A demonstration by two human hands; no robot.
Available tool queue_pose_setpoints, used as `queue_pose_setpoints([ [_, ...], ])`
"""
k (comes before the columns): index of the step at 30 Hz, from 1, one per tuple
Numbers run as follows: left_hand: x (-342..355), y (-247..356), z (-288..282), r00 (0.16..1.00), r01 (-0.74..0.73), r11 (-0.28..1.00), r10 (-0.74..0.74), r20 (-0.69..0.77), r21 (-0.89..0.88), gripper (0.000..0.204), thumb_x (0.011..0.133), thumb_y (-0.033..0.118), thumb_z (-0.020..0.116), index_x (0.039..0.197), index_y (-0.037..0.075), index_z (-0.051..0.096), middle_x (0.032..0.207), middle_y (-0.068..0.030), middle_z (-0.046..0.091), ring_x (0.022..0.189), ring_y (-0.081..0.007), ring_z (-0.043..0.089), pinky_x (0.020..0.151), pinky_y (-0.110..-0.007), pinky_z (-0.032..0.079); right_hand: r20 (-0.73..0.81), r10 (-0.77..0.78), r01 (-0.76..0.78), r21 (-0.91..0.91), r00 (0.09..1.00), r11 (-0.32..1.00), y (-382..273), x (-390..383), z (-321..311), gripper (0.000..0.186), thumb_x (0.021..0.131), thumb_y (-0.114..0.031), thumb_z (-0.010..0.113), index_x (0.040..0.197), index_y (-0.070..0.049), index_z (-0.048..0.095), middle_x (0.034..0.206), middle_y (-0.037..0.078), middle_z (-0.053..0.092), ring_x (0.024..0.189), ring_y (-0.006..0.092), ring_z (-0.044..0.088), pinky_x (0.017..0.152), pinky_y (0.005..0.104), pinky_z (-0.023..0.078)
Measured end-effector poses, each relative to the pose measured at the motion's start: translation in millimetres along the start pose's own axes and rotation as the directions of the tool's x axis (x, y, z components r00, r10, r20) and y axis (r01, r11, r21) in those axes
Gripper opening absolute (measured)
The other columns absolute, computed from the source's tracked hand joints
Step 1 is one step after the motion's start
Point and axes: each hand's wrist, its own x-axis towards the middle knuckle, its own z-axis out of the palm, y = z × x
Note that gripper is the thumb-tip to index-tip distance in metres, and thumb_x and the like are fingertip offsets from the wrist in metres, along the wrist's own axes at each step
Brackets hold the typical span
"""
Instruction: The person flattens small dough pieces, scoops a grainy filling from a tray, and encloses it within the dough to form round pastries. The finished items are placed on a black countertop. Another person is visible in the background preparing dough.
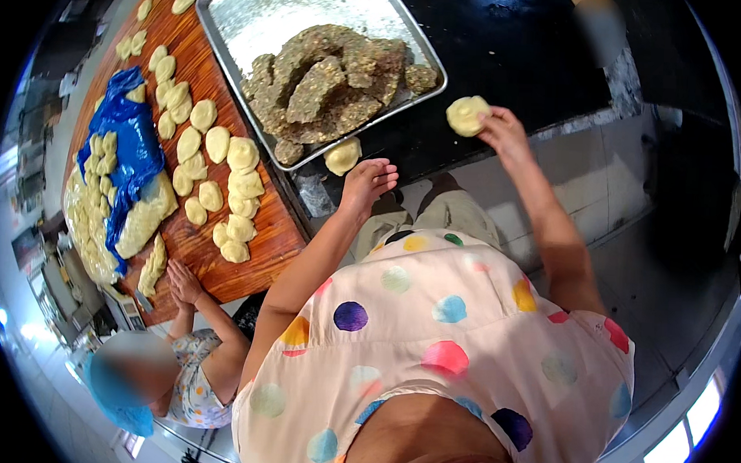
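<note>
Over the dark counter's front edge, my right hand (pixel 505 133) pinches the rim of a flat, round, pale dough piece (pixel 466 116). My left hand (pixel 370 185) is just below the tray, its fingers stretched out and holding nothing. Right beside it, another dough piece (pixel 342 155) sits against the tray's near edge. A metal tray (pixel 430 50) with a floury bottom carries a large heap of coarse, greenish-brown filling (pixel 318 83). Small balls of filling (pixel 421 79) lie at the heap's right side and near corner.
On the wooden table (pixel 263 264) at left, flattened dough rounds (pixel 243 155) lie in rows. Blue plastic (pixel 133 141) and clear plastic partly cover a big dough mass (pixel 147 215). A co-worker in a blue cap has hands (pixel 183 284) at that table's near edge. Black counter (pixel 523 57) extends right.
</note>
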Motion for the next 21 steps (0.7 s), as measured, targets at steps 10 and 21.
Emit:
queue_pose_setpoints([
  [10,7.0,-2.3,22.6,1.000,0.025,0.980,-0.027,0.007,0.198,0.022,0.098,0.016,0.047,0.108,0.000,0.057,0.104,-0.0122,0.064,0.092,-0.0204,0.064,0.086,-0.035,0.053,-0.093,-0.769,0.084,-0.979,0.633,0.187,18.7,106.2,-5.0,0.064,0.095,-0.050,0.045,0.139,-0.004,0.045,0.149,0.026,0.031,0.140,0.0377,0.028,0.116,0.0460,0.020],
  [21,30.3,17.4,69.5,0.996,-0.067,0.986,0.057,0.071,0.155,0.025,0.099,0.021,0.050,0.112,0.000,0.057,0.105,-0.0114,0.065,0.096,-0.0190,0.064,0.088,-0.033,0.052,0.092,-0.693,0.027,-0.994,0.715,-0.103,6.1,90.6,17.9,0.072,0.093,-0.056,0.042,0.150,-0.014,0.028,0.155,0.022,0.020,0.145,0.0355,0.016,0.117,0.0500,0.010],
])
